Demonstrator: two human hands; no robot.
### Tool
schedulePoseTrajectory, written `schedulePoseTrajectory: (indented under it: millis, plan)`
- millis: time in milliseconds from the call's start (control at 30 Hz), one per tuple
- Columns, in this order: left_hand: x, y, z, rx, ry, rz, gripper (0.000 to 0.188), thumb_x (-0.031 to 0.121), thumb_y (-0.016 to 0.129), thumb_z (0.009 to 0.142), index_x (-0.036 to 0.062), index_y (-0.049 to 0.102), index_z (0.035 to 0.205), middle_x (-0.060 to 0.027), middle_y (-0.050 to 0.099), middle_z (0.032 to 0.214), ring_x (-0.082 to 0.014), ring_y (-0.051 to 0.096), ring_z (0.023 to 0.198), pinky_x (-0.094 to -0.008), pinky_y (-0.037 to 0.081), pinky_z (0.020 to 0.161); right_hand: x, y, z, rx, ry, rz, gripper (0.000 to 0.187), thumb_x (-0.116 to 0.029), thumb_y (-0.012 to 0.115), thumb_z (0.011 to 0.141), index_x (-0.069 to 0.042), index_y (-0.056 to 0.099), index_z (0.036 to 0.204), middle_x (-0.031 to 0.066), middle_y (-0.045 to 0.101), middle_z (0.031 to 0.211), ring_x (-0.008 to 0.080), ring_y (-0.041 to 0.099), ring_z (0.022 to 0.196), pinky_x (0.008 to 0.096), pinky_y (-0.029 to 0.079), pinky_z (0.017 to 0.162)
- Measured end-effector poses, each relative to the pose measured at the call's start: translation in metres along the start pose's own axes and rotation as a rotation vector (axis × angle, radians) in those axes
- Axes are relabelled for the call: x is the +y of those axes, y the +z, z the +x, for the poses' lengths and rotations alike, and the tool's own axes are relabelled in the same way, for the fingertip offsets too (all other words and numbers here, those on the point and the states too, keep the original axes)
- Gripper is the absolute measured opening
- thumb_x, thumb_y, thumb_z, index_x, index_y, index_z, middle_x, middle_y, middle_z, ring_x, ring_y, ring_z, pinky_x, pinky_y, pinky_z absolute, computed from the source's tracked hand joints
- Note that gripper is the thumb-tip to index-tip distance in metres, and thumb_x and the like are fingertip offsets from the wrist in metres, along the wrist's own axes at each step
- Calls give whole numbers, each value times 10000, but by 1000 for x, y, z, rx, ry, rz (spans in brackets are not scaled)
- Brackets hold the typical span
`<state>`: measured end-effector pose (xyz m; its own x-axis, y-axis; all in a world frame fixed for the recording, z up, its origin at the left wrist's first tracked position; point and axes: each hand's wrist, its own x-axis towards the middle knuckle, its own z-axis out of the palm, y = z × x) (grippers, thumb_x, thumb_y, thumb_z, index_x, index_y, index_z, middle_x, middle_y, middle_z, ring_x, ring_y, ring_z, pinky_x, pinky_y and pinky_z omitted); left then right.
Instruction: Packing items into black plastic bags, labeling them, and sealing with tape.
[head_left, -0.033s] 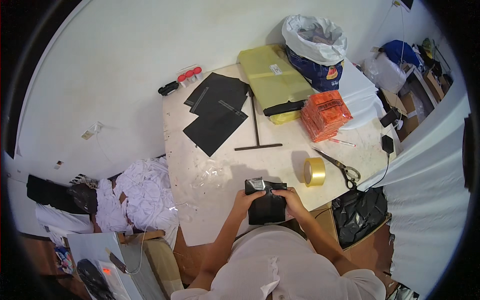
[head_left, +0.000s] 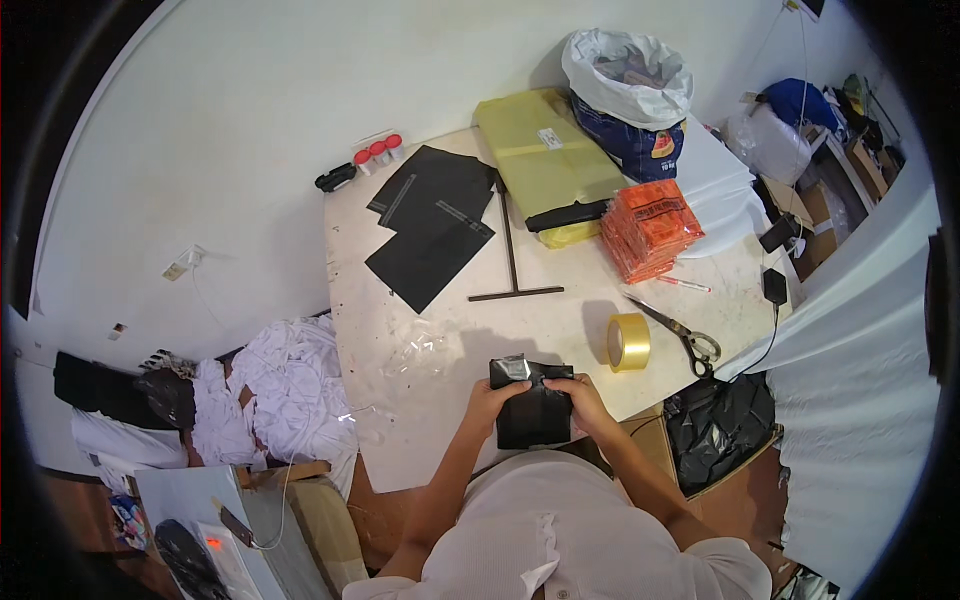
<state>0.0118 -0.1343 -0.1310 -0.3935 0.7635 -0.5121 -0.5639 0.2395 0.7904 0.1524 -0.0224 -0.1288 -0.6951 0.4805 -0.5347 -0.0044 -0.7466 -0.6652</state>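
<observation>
Between my two hands is a small black plastic mailing bag (head_left: 535, 415), held upright at the near edge of the table. My left hand (head_left: 487, 403) grips its left side, the thumb laid across the upper front. On the opposite side my right hand (head_left: 588, 402) pinches it, thumb pressed near the top middle. A shiny patch catches light at the bag's upper left corner. The fingers behind the bag are hidden. Nearest to my right hand stands a roll of clear yellowish tape (head_left: 628, 343), with large scissors (head_left: 690, 340) lying to its right.
Flat black bags (head_left: 430, 255) lie at the table's far left, beside a T-shaped metal bar (head_left: 515, 293). Orange packets (head_left: 652, 230) are stacked at the right, near a yellow package (head_left: 545, 140) and a white-and-blue sack (head_left: 630, 100). White cloth (head_left: 290, 390) is heaped left of the table.
</observation>
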Motion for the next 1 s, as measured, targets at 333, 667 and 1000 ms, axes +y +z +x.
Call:
schedulePoseTrajectory:
  millis: [333,667,1000]
  plan:
    - [2,-1,3,-28,-9,86,246,135,716,719,-31,650,887,-91,646,860,-164,603,786,-265,462,721,-5,-8,-1,-8,-13,-95,213,-77,649,748,85,623,883,121,647,829,177,621,704,272,490,671]
    - [-1,-27,0,-151,-136,90,322,256,645,822,-46,618,929,-58,628,865,-133,582,766,-255,448,695,-7,-37,9,-110,197,-163,261,-116,621,814,94,569,961,116,642,814,153,629,671,231,506,597]
    - [-8,-39,2,-159,-136,90,265,238,618,845,-4,630,950,-25,628,867,-97,583,778,-245,465,716,-12,-43,10,-140,168,-215,207,-88,635,796,63,602,935,94,652,842,147,638,713,255,510,703]
